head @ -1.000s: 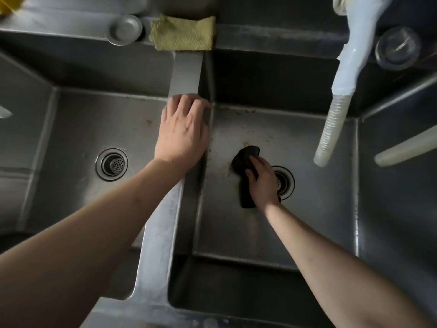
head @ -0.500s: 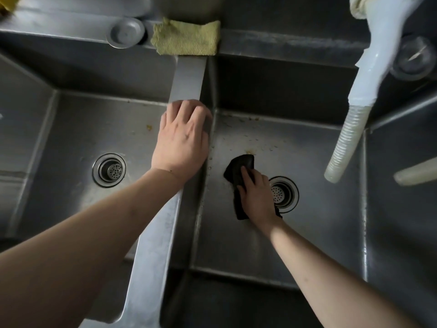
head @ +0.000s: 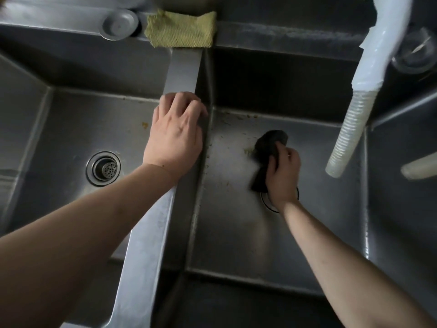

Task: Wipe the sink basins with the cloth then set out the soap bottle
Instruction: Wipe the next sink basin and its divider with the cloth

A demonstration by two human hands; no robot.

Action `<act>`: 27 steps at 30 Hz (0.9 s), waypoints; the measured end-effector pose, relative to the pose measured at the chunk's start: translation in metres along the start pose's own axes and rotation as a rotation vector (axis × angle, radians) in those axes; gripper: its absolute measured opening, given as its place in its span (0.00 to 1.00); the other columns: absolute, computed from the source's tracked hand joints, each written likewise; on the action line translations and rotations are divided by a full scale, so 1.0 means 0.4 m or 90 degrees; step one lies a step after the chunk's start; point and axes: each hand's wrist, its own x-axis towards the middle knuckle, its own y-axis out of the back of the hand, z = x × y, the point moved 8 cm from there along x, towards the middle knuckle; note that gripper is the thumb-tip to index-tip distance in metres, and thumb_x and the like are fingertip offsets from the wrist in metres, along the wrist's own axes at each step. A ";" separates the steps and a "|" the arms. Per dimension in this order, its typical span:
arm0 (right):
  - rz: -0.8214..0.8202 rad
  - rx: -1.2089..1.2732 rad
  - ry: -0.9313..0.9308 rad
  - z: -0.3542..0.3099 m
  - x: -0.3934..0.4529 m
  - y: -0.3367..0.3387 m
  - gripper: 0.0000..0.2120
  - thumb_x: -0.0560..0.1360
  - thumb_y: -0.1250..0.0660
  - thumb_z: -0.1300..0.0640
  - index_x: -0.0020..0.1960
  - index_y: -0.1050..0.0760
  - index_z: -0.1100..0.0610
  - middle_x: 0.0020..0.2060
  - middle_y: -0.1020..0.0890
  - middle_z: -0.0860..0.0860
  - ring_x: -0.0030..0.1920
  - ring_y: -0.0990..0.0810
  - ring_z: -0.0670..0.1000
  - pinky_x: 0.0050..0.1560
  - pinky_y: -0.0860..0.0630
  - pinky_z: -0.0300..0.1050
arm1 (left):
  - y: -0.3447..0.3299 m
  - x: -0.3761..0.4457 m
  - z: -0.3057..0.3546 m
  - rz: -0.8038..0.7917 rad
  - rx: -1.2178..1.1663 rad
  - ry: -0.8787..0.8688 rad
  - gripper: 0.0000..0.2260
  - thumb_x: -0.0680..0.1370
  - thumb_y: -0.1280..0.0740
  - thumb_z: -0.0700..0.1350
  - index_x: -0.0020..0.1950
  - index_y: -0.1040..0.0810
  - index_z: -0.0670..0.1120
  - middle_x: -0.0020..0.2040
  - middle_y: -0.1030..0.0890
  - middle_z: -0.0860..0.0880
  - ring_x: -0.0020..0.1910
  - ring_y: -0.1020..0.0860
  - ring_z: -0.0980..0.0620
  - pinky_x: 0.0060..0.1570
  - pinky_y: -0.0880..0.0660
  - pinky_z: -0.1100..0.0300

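Observation:
A dark cloth lies on the floor of the right steel basin, and my right hand is shut on it, pressing it down over the drain. Yellowish food specks dot the basin floor near the cloth and along the far wall. My left hand rests flat, fingers curled, on the divider between the two basins. The left basin shows its open drain. No soap bottle is in view.
A white hose with a ribbed end hangs over the right basin's far right corner. A yellow-green rag and a round metal plug sit on the back ledge. A clear glass stands at the far right.
My right hand has slid the dark cloth to the right, so it now covers the right basin's drain. My left hand stays on the divider.

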 end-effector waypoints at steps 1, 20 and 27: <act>0.026 -0.001 -0.021 0.015 0.020 0.019 0.21 0.83 0.36 0.60 0.76 0.29 0.59 0.67 0.26 0.63 0.66 0.29 0.60 0.70 0.33 0.48 | -0.001 0.000 0.000 0.000 0.001 0.000 0.12 0.73 0.40 0.38 0.54 0.23 0.44 0.60 0.25 0.47 0.61 0.30 0.41 0.58 0.32 0.49; -0.163 -0.127 0.314 -0.112 -0.021 -0.250 0.23 0.78 0.28 0.60 0.73 0.25 0.58 0.65 0.24 0.64 0.57 0.25 0.67 0.58 0.22 0.61 | -0.003 -0.001 0.000 -0.003 0.000 0.000 0.11 0.73 0.42 0.39 0.52 0.23 0.44 0.60 0.25 0.47 0.61 0.31 0.41 0.57 0.31 0.49; 0.013 -0.010 0.017 -0.010 0.102 -0.159 0.21 0.81 0.35 0.63 0.74 0.28 0.62 0.65 0.26 0.67 0.64 0.28 0.68 0.67 0.30 0.55 | -0.005 0.004 -0.004 -0.003 0.002 0.004 0.11 0.72 0.41 0.39 0.52 0.23 0.45 0.60 0.25 0.48 0.61 0.31 0.42 0.58 0.32 0.50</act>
